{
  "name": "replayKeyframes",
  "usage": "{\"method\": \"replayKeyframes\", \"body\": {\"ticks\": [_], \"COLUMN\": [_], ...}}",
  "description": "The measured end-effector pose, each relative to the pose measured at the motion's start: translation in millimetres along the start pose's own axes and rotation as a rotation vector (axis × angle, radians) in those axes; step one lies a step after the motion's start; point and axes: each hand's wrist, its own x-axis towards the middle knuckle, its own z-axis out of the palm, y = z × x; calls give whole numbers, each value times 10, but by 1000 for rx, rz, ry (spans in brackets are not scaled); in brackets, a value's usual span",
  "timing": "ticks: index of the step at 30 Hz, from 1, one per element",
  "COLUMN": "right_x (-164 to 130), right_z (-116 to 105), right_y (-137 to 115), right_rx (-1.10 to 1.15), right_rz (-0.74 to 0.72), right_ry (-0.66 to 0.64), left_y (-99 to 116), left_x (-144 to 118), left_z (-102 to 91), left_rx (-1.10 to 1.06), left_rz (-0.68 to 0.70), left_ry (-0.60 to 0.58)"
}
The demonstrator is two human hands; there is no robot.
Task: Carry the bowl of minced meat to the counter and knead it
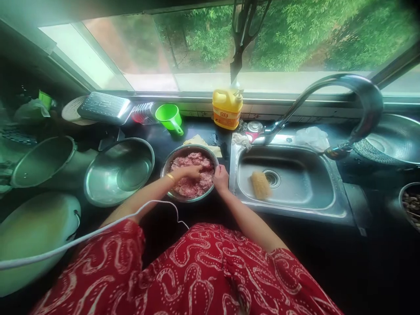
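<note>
A round metal bowl [191,200] stands on the dark counter left of the sink, filled with pink minced meat [193,188]. My left hand [193,172], with a gold bangle at the wrist, presses into the meat. Its fingers are curled into the meat and their tips are buried. My right hand [220,177] is closed on the right side of the bowl's rim. Behind the bowl lies a pale yellowish cloth or sheet [200,142], partly hidden by the rim.
Right of the bowl is a steel sink [295,205] holding a tan sponge [260,184], under a curved faucet [344,78]. A larger metal basin [120,170] stands left. Behind are a green scoop [168,116] and yellow jug [227,109]. A white cable [108,225] crosses my left arm.
</note>
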Motion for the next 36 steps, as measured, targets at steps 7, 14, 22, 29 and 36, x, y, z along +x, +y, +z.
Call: {"method": "replayKeyframes", "body": {"ticks": [7,14,22,29,36], "right_x": [-6,-45,-46,-93,-166], "right_z": [10,-9,-24,-12,-12], "right_y": [23,10,-4,25,22], "right_rx": [44,-5,11,5,-23], "right_rz": [15,38,42,27,33], "right_ry": [13,39,33,36,56], "left_y": [269,160,-104,-198,-132], "left_x": [-82,452,-205,-467,295], "left_z": [429,422,-65,231,501], "left_rx": [687,561,620,517,-155], "left_rz": [333,131,192,242,-35], "left_ry": [69,76,136,-8,43]}}
